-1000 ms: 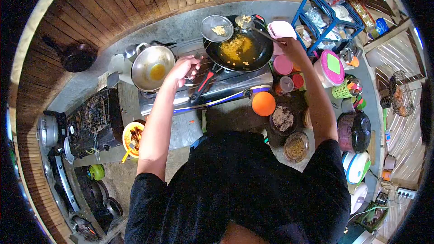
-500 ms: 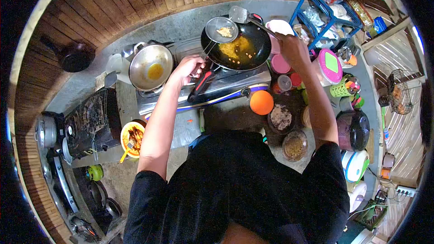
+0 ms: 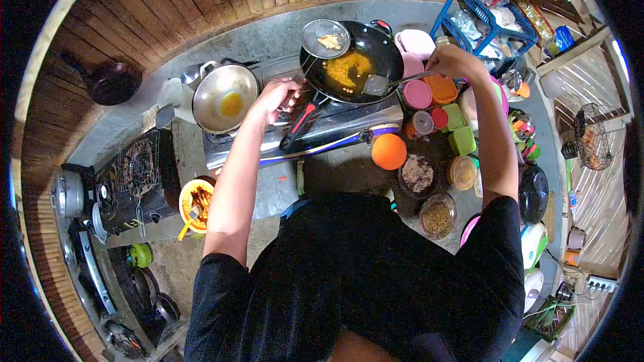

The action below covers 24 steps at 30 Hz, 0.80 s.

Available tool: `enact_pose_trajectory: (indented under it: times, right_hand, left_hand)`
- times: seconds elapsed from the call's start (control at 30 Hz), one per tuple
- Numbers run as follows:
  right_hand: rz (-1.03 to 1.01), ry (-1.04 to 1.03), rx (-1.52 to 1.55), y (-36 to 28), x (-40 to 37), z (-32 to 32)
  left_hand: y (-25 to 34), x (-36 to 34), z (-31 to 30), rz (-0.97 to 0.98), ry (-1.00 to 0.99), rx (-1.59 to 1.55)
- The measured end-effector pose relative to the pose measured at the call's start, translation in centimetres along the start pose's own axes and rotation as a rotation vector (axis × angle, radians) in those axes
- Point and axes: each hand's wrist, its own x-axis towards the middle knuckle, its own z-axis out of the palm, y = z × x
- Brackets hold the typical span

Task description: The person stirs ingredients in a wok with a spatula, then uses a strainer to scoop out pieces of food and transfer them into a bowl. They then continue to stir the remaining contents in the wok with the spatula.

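Observation:
A round mesh strainer (image 3: 326,38) with pale bits of food in it is over the upper left part of the black wok (image 3: 391,47). My left hand (image 3: 280,97) is closed around the strainer's handle, left of the wok. In the wok lie yellow-orange oil and small bits of food (image 3: 347,70). My right hand (image 3: 448,62) grips the handle of a metal spatula (image 3: 378,85), whose blade is low in the right part of the wok. The wok's black and red handle (image 3: 300,126) points down and left over the stove (image 3: 335,127).
A metal pan (image 3: 208,97) with yellow liquid stands left of the wok. An orange-lidded container (image 3: 388,152), pink tubs (image 3: 417,94) and green boxes (image 3: 461,141) crowd the right side. Behind them stands a blue rack (image 3: 496,30). A yellow bowl (image 3: 184,204) sits at the left.
My right hand has brought the spatula down from above the wok's upper edge into its lower right part. The strainer has shifted slightly up and left with my left hand.

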Motion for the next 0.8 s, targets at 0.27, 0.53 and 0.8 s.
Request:
enact_pose_trajectory:
  times: [0.27, 0.53, 0.8]
  right_hand:
    - [0.223, -0.234, -0.172, -4.1, 3.0, 1.7]
    - [-0.13, -0.203, -0.376, -4.1, 3.9, 7.3]
    - [-0.147, 0.063, -0.489, -1.7, 6.3, 12.0]
  left_hand:
    - [0.6, -0.3, 0.0, 0.007, -0.004, -0.008]
    - [0.5, 0.0, -0.6, 0.032, -0.024, -0.055]
    - [0.4, -0.3, -0.8, 0.037, -0.026, -0.057]
